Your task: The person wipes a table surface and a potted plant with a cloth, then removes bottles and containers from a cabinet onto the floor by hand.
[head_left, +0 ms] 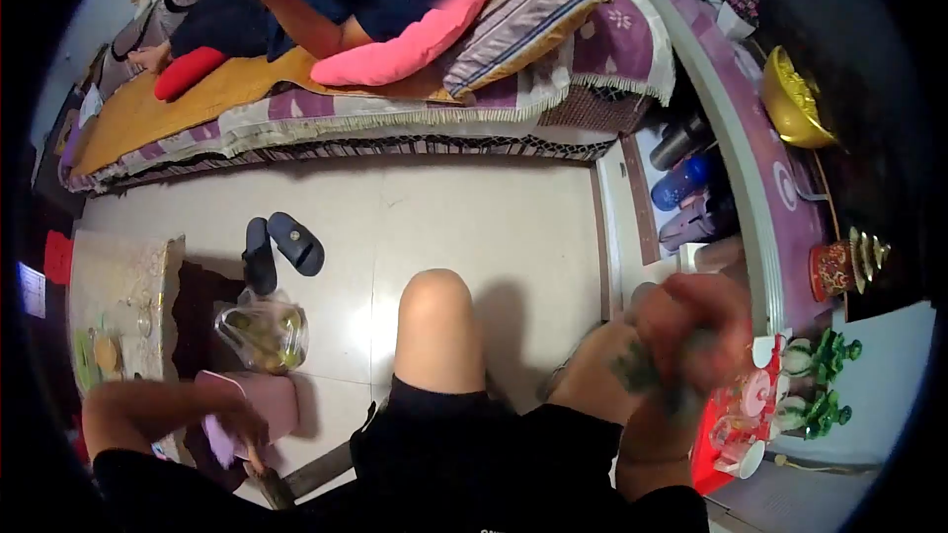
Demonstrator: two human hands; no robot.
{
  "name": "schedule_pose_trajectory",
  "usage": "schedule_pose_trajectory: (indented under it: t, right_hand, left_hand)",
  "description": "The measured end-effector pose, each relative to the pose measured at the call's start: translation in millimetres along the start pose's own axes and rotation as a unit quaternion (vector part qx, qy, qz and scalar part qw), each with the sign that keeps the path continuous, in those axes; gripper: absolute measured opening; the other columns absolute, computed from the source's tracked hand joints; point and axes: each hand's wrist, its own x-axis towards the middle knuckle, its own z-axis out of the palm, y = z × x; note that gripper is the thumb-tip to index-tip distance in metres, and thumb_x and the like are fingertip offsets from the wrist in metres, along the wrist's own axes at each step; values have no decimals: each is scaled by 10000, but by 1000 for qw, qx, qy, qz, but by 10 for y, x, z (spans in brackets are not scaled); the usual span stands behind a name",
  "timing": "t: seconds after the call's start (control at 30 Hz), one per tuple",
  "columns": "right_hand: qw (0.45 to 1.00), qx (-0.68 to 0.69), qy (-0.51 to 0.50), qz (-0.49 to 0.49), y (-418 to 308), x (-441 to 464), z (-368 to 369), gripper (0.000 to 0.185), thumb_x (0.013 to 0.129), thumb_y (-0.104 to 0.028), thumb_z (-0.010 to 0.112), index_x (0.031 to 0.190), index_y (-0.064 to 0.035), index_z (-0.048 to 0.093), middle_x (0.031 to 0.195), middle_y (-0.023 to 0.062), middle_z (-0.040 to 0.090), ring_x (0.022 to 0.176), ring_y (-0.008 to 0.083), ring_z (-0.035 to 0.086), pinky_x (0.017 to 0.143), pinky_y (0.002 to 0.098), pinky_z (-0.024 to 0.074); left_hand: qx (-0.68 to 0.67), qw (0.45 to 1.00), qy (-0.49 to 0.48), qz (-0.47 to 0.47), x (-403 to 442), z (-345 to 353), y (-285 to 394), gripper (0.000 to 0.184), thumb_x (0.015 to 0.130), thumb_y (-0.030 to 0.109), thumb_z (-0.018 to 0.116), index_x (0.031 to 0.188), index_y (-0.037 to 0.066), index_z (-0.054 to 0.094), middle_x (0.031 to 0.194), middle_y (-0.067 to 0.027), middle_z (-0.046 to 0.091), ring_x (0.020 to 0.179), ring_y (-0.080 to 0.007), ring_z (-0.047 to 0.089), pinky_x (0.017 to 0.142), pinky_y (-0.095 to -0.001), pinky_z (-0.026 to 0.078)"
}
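My left hand hangs low beside a pink bin, in front of its side. A finger points down toward the end of a wooden armrest, and no held thing shows in this hand. Raised over my right leg, my right hand is smeared by motion, so its fingers and anything in them cannot be made out. A blurred dark green patch shows just below that hand; whether it is on the leg or apart from it is unclear. My bare knee is in the middle.
A person lies on a daybed with a pink cushion. Black slippers and a clear bag of green fruit are on the tiles. A covered table stands left. A red tray with cups is right.
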Motion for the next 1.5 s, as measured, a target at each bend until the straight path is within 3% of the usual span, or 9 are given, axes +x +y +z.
schedule_pose_trajectory:
  t: [0.13, 0.27, 0.4, 0.63, 0.73, 0.8, 0.87, 0.93, 1.5]
  right_hand:
    - [882, -5, -424, -204, -925, 39, 219, 51, 751, -125, 620, 727, -116, 576, 533, 36, 545, 378, 161, 496, 325, 282, 322]
    - [898, -72, -318, -297, -1056, -410, 583, 244, 765, -229, 683, 992, -203, 600, 528, 17, 480, 359, 114, 405, 320, 250, 268]
    - [903, -88, -367, -205, -1156, -415, 626, 306, 774, -120, 654, 1038, -176, 511, 555, 44, 546, 383, 131, 475, 335, 241, 305]
    - [931, -6, -232, -280, -798, -264, 963, 880, 791, -51, 573, 1343, -245, -84, 540, 18, 537, 366, 119, 450, 324, 242, 316]
    - [886, -174, -395, -169, -843, 45, 641, 70, 653, -154, 607, 698, -151, 554, 511, -21, 454, 429, 138, 441, 389, 281, 311]
    - [689, -421, -588, 47, -1131, 328, 474, 153, 440, -289, 681, 498, -234, 551, 531, -48, 477, 565, 136, 508, 493, 290, 391]
    - [864, -323, -376, -89, -870, 306, 351, 137, 562, -269, 652, 590, -162, 571, 550, -32, 491, 521, 130, 509, 457, 289, 381]
    - [907, -229, -345, -73, -717, 336, 239, 145, 587, -257, 642, 642, -145, 568, 568, -27, 498, 532, 122, 509, 470, 279, 383]
    - [996, 76, 13, -46, -63, 524, -558, 321, 800, -155, 556, 1082, -2, 543, 722, 16, 552, 621, 54, 510, 576, 194, 398]
  left_hand:
    - [128, 989, -30, -72, -170, -560, 313, 342, 771, 419, 594, 826, 85, 649, 787, -147, 631, 742, -311, 615, 622, -421, 471]
    - [182, 944, 261, -93, -239, -1450, 893, 386, 766, 453, 605, 818, 74, 654, 785, -155, 636, 743, -315, 617, 638, -418, 472]
    - [44, 811, 553, 185, 223, -2189, 1556, 367, 777, 393, 624, 955, 73, 640, 823, -164, 647, 755, -315, 620, 681, -393, 477]
    - [-421, 767, 351, 332, 1592, -2614, 2490, 323, 813, 349, 625, 891, 38, 664, 756, -41, 622, 635, -100, 550, 573, -253, 446]
    - [-601, 669, 260, 352, 2021, -2558, 2545, 275, 839, 325, 606, 871, 57, 658, 698, -6, 573, 591, -74, 509, 530, -227, 424]
    - [-634, 656, 252, 322, 2276, -2437, 2436, 257, 850, 301, 592, 873, 50, 642, 685, -18, 579, 572, -85, 522, 521, -233, 438]
    - [-690, 621, 220, 301, 2371, -2445, 2415, 242, 862, 279, 573, 883, 45, 631, 676, -30, 585, 563, -96, 537, 524, -236, 453]
    - [-722, 592, 191, 304, 2381, -2481, 2472, 234, 872, 265, 558, 892, 41, 622, 668, -40, 590, 557, -107, 552, 527, -238, 465]
    - [-763, 522, 83, 373, 1953, -2781, 3083, 246, 918, 264, 477, 969, 41, 567, 790, -39, 586, 700, -120, 581, 636, -251, 487]
